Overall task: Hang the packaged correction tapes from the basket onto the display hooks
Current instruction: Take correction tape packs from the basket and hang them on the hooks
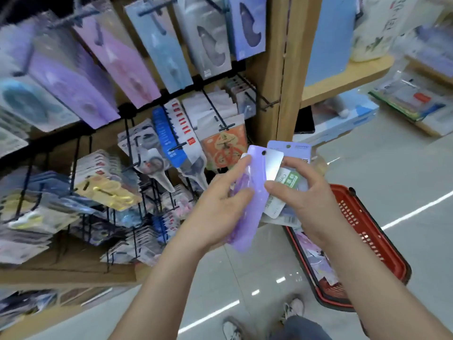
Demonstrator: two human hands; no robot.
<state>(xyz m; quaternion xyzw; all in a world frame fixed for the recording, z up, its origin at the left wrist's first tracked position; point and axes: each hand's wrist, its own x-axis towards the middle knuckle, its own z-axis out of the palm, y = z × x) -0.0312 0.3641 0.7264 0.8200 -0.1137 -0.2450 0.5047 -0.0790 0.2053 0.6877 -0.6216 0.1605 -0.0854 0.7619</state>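
My left hand (pixel 220 207) grips a long purple package (pixel 255 173) with a hang hole near its top, held upright in front of the display rack. My right hand (pixel 304 192) holds a small stack of other packages (pixel 286 180), white, green and lilac, fanned out just right of the purple one. The two hands are close together at chest height. Black display hooks (pixel 215 111) stick out of the wooden rack to the upper left, most of them loaded with packaged goods. The red basket (pixel 367 229) sits on the floor below my right hand, with more packages inside.
The rack holds long purple, pink and blue packs (pixel 117 55) on the top row and scissors packs (pixel 157 153) lower down. A wooden post (pixel 286 69) divides it from a shelf at the right. Grey tiled floor (pixel 404 168) lies beyond; my shoes show at the bottom.
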